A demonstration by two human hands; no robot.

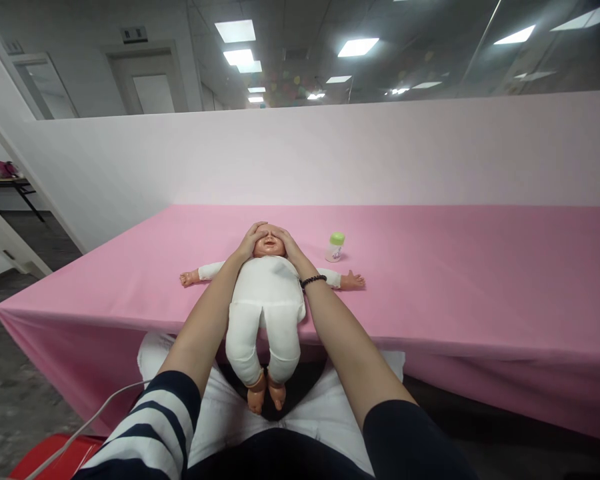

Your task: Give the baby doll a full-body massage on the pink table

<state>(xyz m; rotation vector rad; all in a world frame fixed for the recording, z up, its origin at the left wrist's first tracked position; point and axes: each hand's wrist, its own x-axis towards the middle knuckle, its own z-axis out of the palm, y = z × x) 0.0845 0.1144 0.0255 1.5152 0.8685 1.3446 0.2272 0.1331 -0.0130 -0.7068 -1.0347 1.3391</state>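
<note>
A baby doll (267,283) in a white cloth body lies on its back on the pink-covered table (460,280). Its arms stretch out to both sides, and its legs hang over the front edge toward my lap. My left hand (249,241) cups one side of the doll's head, while my right hand (291,246) cups the other. Both thumbs rest across the eyes and brow, hiding them; the mouth and chin show between my hands. Some fingertips are hidden behind the head. A dark beaded bracelet (314,281) circles my right wrist.
A small clear bottle with a green cap (336,247) stands right of the doll's head. Behind the table rises a white wall (330,157) with glass above it. A red stool (55,459) and a pale cable (97,413) are at lower left.
</note>
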